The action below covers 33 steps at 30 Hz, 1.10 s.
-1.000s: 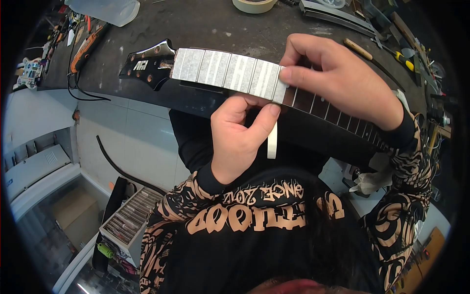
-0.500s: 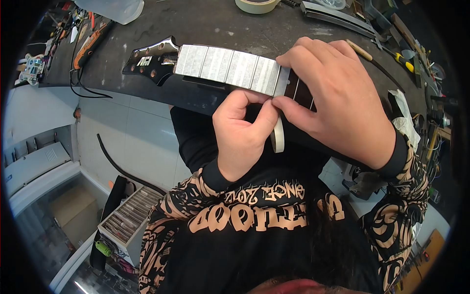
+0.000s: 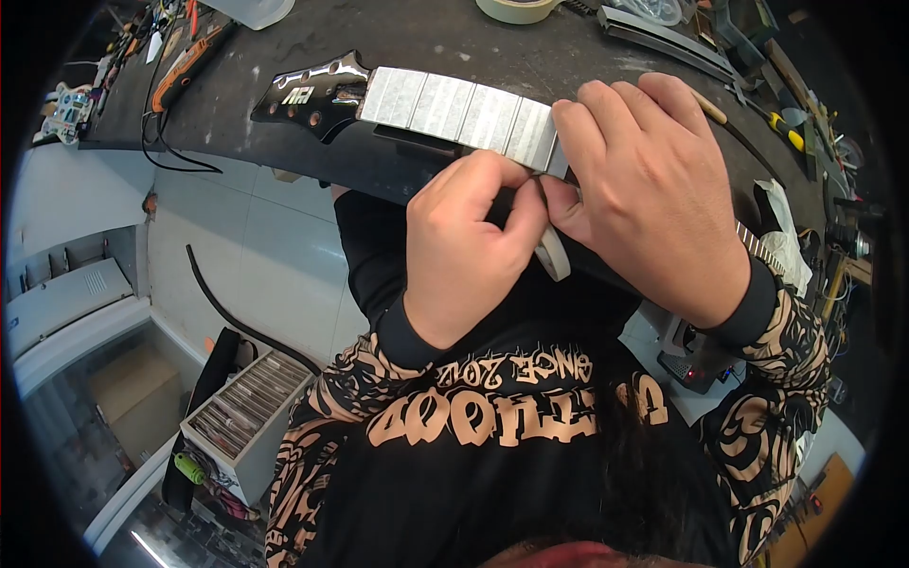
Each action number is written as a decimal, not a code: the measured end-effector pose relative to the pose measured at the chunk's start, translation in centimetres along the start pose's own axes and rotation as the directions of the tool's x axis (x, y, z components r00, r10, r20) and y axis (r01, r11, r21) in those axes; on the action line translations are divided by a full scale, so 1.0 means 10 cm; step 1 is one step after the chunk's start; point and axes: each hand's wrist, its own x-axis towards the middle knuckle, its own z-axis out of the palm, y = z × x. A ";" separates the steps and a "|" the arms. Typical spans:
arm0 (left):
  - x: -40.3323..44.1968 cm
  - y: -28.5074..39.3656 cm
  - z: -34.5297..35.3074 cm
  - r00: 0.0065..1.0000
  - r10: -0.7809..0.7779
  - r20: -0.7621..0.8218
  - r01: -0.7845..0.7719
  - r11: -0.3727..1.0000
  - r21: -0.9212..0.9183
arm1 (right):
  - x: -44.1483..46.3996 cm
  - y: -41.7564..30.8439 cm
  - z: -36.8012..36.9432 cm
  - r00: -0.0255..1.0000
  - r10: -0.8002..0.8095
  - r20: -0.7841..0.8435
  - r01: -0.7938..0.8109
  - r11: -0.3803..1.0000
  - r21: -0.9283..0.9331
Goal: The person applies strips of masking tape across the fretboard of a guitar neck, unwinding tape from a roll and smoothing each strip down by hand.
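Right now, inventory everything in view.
Guitar neck: 1, black headstock, centre
Tape strips: several, whitish, along neck
Small roll: 1, cream, below thumbs
Bench: 1, dark grey, beyond hands
Big roll: 1, cream, top edge
Corded tool: 1, orange-black, bench left
Metal bar: 1, grey, upper right
Wooden handle: 1, tan, right
Hand tool: 1, yellow, right
Tube: 1, black, floor
Filled box: 1, white, lower left
Clutter: uncounted, mixed, edges
Sleeves: 2, black-tan, bottom
Left hand: 1, bare, neck's near edge
Right hand: 1, bare, over neck
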 end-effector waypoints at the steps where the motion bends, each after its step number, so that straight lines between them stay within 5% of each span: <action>1: -0.01 -0.01 -0.01 1.000 0.010 -0.029 -0.012 0.998 -0.067 | 0.02 -0.02 0.00 1.000 0.026 0.012 -0.026 1.000 0.005; 6: -0.16 -0.20 -0.16 0.999 -0.001 -0.041 -0.018 0.892 -0.452 | -0.03 -0.05 -0.01 0.992 0.122 0.010 -0.122 0.989 0.082; 8: -0.17 -0.32 -0.26 0.992 0.127 0.015 -0.103 0.863 -0.495 | -0.12 -0.06 -0.09 0.990 0.130 -0.049 -0.122 0.983 0.141; 10: -0.16 -0.27 -0.34 0.985 0.156 0.071 -0.082 0.792 -0.605 | -0.26 -0.04 -0.01 0.994 0.007 -0.108 0.007 0.992 0.123; 13: -0.14 -0.35 -0.36 0.963 0.241 0.119 -0.112 0.761 -0.639 | -0.35 0.07 0.02 0.982 -0.138 -0.132 0.155 0.980 0.126; 17: -0.01 -0.29 -0.32 0.894 0.415 0.170 -0.275 0.807 -0.523 | -0.35 0.20 -0.20 0.994 0.005 -0.106 0.011 0.988 0.156; 19: 0.06 -0.20 -0.32 0.834 0.506 0.218 -0.384 0.818 -0.429 | -0.38 0.20 -0.29 0.996 0.079 -0.039 -0.060 0.930 0.363; 22: 0.08 -0.08 -0.30 0.737 0.609 0.294 -0.544 0.792 -0.276 | -0.39 0.02 -0.51 0.907 0.137 0.398 -0.419 0.394 0.818; 28: 0.08 -0.02 -0.23 0.715 0.633 0.297 -0.582 0.774 -0.250 | -0.43 0.03 -0.46 0.811 0.062 0.582 -0.582 -0.013 0.813; 33: 0.00 0.12 -0.23 0.899 0.267 0.348 -0.131 0.921 -0.367 | -0.26 0.31 -0.31 0.948 0.141 0.284 -0.315 0.297 0.902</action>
